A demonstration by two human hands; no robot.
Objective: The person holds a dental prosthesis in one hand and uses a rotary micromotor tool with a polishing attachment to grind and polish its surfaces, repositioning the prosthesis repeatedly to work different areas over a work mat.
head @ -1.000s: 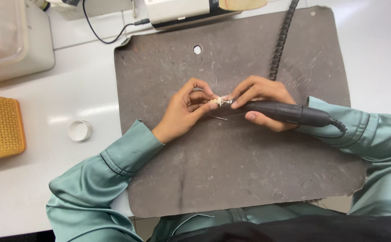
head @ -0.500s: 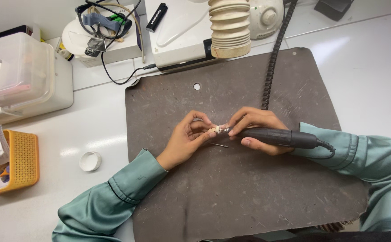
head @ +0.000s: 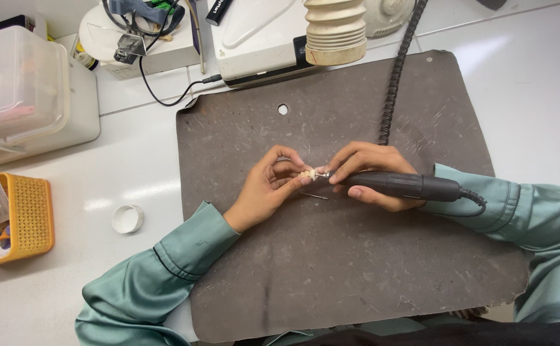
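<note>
A small pale tooth-shaped piece [head: 305,174] is pinched between the fingertips of the left hand [head: 268,188], held just above the dark grey work mat [head: 357,269]. A black rotary handpiece [head: 403,186] is gripped pen-fashion by the closed right hand [head: 368,174], and its fine metal tip is set against the right side of the piece. A thin metal pin [head: 316,196] is seen lying on the mat just below the pinch. Bare mat is left open on every side of the two grips, most widely below them; the mat's near edge is frayed and uneven. Behind the right hand, a coiled black cable [head: 396,70] is run up towards the mat's far edge, where a white machine [head: 260,41] with a ribbed beige hose [head: 335,29] stands. Well to the left of the pinch, off the mat's left edge, a small white cap [head: 127,218] and a yellow perforated basket [head: 28,221] are set on the white table [head: 132,166].
</note>
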